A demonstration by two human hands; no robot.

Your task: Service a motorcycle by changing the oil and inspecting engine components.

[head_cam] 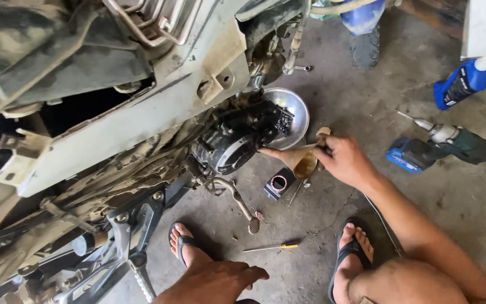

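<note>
Two bare hands at work, near to far. Left hand [220, 280], at six o'clock, rests flat on the knee, fingers loose, holding nothing. Right hand [344, 160], at three o'clock, grips a tan funnel [302, 161], its spout at the black engine cover [237, 141]. Yellow-handled screwdriver [271, 247] lies on the concrete floor [457, 208]. Steel bowl [293, 110] sits beyond; cordless drill [440, 146] and blue bottle [462, 81] at two o'clock.

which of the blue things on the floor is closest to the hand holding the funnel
The blue-and-green cordless drill, lying on its side just beyond the right hand. The blue bottle with a white cap lies farther away, up near the picture's right edge.
</note>
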